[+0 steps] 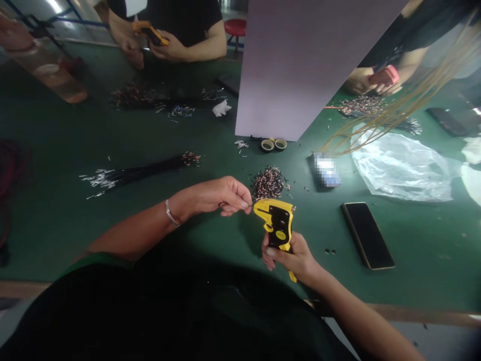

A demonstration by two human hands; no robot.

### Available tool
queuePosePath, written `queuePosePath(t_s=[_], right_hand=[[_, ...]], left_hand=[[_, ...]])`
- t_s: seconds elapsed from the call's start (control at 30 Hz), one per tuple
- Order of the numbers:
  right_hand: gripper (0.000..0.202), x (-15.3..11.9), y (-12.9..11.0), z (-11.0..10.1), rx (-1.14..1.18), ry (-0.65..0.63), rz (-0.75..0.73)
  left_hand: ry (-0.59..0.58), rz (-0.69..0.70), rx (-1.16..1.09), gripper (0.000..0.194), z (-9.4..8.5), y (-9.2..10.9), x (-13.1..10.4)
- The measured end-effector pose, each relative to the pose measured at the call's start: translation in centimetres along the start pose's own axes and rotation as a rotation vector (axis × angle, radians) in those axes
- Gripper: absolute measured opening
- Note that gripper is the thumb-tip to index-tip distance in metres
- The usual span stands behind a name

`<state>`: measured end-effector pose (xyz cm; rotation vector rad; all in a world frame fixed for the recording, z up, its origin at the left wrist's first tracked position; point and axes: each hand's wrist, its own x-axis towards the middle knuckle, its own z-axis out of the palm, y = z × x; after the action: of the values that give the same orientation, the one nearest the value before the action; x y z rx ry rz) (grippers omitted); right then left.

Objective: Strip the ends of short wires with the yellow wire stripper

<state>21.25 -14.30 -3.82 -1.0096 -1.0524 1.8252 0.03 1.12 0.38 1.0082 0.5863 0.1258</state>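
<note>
My right hand (287,253) is wrapped round the grips of a yellow and black wire stripper (280,223), its jaws turned to the left. Close by those jaws, my left hand (233,196) pinches a thin dark wire (251,205); most of the wire is hidden by the hand. The wire's end meets the tool's mouth, and I cannot tell whether the jaws bite on it. Just beyond the tool lies a heap of short copper and black wire scraps (268,182). A bundle of black wires (150,168) with bared ends rests to the left.
A phone (368,235) lies at right, near a clear plastic bag (402,165) and a small blurred box (326,170). Two tape rolls (273,145) sit before an upright pale panel (296,65). Across the green table, co-workers' hands hold an orange tool (151,34) and a red tool (385,76).
</note>
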Motion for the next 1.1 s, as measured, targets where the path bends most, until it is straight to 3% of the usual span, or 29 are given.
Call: queuePosePath(t_s=[0.73,0.9,1.1], right_hand=[[0.026,1.1,0.4,0.2,0.114,0.094,-0.003],[0.021,1.6,-0.2,-0.7,0.189,0.13,-0.084],[0.019,2.0,-0.6,-1.9,0.079,0.336,-0.196]], left_hand=[[0.137,0.032,0.002,0.005,0.2,-0.3,0.7],[0.17,0.052,0.021,0.003,0.1,-0.3,0.8],[0.189,0.083,0.066,0.004,0.3,-0.1,0.4]])
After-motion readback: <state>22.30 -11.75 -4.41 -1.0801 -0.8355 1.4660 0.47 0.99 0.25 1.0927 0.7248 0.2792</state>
